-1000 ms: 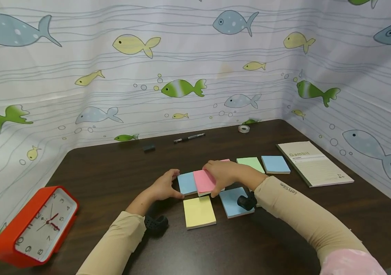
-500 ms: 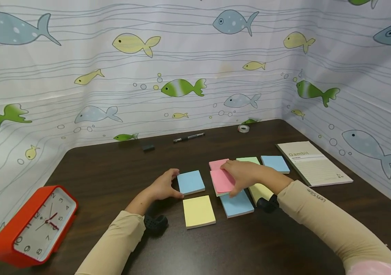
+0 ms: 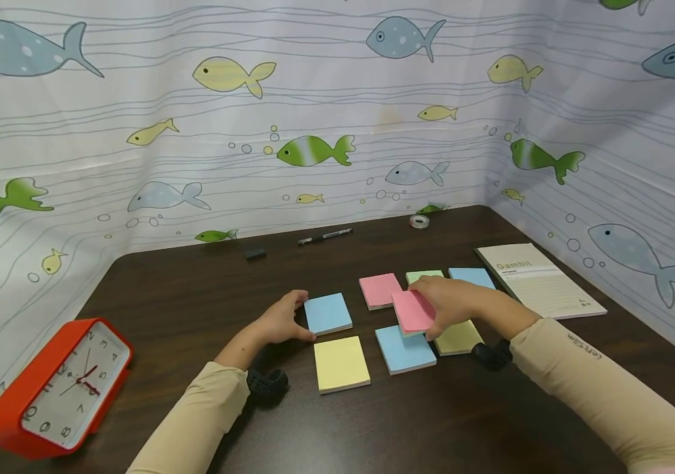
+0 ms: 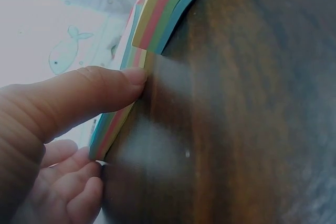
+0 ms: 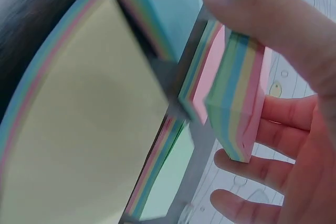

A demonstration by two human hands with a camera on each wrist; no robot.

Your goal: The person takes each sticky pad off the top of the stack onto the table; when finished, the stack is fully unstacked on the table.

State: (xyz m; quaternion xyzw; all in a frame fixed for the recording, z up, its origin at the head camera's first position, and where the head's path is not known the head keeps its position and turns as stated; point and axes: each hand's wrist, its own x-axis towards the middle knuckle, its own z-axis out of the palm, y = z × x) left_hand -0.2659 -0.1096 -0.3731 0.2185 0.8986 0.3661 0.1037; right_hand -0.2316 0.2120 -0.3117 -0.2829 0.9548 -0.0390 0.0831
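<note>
My right hand (image 3: 446,301) pinches a pink-topped sticky-note pad (image 3: 413,312) between thumb and fingers, raised over the other pads. Its layered coloured edge (image 5: 233,95) shows in the right wrist view. At the left, my left hand (image 3: 280,319) holds the left side of a blue-topped sticky-note pad (image 3: 328,314) lying on the table, the thumb (image 4: 113,85) against its edge. A yellow-topped pad (image 3: 342,365) lies just in front of that one. Beneath and around the right hand are another blue pad (image 3: 405,351), a yellow pad (image 3: 458,338) and a pink pad (image 3: 379,291).
Partly behind the right hand lie a green pad (image 3: 423,275) and a blue pad (image 3: 472,276). A notebook (image 3: 541,280) lies at the right. Tape (image 3: 419,221), a pen (image 3: 325,237) and a small black block (image 3: 255,254) lie toward the back; a red clock (image 3: 58,388) stands left.
The right hand has lifted the pink pad off the left blue pad and carried it right, over the right-hand pads. The left hand has stayed at the blue pad.
</note>
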